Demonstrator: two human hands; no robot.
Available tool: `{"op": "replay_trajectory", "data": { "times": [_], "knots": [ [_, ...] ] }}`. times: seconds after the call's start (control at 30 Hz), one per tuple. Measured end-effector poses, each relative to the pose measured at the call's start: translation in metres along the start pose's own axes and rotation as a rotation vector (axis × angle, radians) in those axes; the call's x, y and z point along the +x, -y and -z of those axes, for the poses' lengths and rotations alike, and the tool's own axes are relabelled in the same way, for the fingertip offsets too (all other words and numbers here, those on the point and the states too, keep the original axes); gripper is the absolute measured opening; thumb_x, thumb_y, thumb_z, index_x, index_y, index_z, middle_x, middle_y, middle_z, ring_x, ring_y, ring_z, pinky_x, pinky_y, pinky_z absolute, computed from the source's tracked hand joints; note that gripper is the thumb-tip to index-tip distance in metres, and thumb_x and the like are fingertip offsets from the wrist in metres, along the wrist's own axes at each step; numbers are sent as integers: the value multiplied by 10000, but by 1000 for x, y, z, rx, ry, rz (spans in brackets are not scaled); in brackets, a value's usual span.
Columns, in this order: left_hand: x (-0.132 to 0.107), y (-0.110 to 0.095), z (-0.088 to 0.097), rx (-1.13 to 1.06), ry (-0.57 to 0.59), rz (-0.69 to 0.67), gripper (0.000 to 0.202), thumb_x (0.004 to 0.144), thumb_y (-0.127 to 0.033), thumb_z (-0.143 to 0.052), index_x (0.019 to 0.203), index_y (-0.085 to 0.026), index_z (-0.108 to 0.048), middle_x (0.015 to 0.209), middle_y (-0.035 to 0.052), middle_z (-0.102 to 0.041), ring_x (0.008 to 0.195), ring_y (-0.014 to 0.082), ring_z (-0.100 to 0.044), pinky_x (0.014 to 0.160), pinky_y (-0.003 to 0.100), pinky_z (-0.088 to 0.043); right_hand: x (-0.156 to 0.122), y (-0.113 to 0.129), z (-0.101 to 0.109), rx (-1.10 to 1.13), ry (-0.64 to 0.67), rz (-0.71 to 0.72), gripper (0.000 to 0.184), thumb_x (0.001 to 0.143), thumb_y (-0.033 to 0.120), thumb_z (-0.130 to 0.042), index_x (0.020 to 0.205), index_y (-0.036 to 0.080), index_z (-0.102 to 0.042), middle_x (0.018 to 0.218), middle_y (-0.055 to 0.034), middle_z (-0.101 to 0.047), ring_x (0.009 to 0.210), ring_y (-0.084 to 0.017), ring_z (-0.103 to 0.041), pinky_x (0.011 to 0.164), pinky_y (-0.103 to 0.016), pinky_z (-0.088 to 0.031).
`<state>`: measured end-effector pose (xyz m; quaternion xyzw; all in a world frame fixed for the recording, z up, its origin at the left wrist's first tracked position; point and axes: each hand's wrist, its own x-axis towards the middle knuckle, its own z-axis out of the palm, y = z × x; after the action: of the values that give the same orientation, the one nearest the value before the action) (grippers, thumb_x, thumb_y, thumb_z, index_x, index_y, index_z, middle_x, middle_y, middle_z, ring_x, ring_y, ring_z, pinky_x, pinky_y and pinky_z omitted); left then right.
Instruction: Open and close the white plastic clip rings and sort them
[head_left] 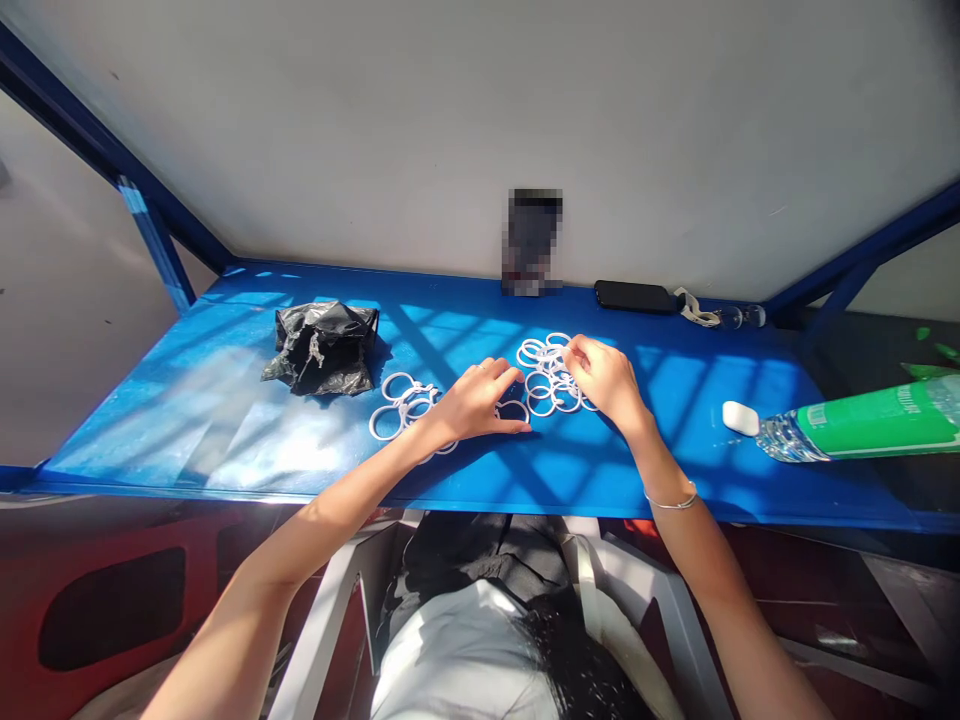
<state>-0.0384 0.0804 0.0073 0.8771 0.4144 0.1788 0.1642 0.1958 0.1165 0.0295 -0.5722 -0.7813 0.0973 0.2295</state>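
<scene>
Several white curtain rings with small eyelets lie in a pile (pixel 553 376) at mid-table. My right hand (pixel 606 378) reaches over the pile's right side, its fingertips pinched on a ring at the upper edge and partly hiding it. My left hand (pixel 480 400) rests just left of that pile, thumb and fingers spread apart. Between them a single white ring (pixel 514 411) lies on the table, partly covered by the hand. More white rings (pixel 401 405) form a second group left of my left hand, some hidden beneath the wrist.
A crumpled black plastic bag (pixel 322 350) sits open on the blue table (pixel 247 420) at left. Along the back are a blurred dark upright object (pixel 532 240), a black phone (pixel 634 297) and glasses (pixel 739 316). A white case (pixel 740 418) and green-labelled bottle (pixel 870 420) lie right.
</scene>
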Motion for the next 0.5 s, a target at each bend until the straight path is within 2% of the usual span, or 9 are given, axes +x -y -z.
{"op": "replay_trajectory", "data": {
  "times": [0.1, 0.2, 0.37, 0.5],
  "knots": [
    [0, -2, 0, 123, 108, -37, 616, 782, -602, -733, 1159, -135, -593, 1147, 134, -598, 1014, 294, -572, 837, 404, -478, 0, -2, 5, -80, 53, -13, 213, 927, 294, -489, 814, 185, -633, 784, -67, -667, 727, -212, -582, 578, -280, -288],
    [1, -2, 0, 167, 148, -56, 484, 817, -498, -741, 1112, -134, -619, 1109, 119, -601, 1009, 283, -573, 832, 389, -469, 0, -1, 8, -132, 97, -48, 209, 911, 296, -509, 787, 186, -635, 787, -65, -671, 707, -206, -573, 567, -280, -269],
    [1, 2, -1, 144, 153, -106, 344, 857, -374, -701, 1092, -139, -611, 1071, 101, -619, 1017, 255, -592, 895, 377, -471, 0, 0, 11, -103, 96, -84, 203, 891, 322, -533, 775, 192, -639, 828, -66, -692, 718, -209, -581, 566, -279, -277],
    [2, 2, 0, -15, 93, -150, 318, 856, -328, -676, 1107, -151, -594, 1038, 82, -639, 1027, 246, -603, 938, 385, -480, 0, 0, 12, -46, 5, -84, 222, 895, 348, -520, 811, 192, -654, 839, -71, -694, 721, -209, -588, 578, -282, -305]
  ]
}}
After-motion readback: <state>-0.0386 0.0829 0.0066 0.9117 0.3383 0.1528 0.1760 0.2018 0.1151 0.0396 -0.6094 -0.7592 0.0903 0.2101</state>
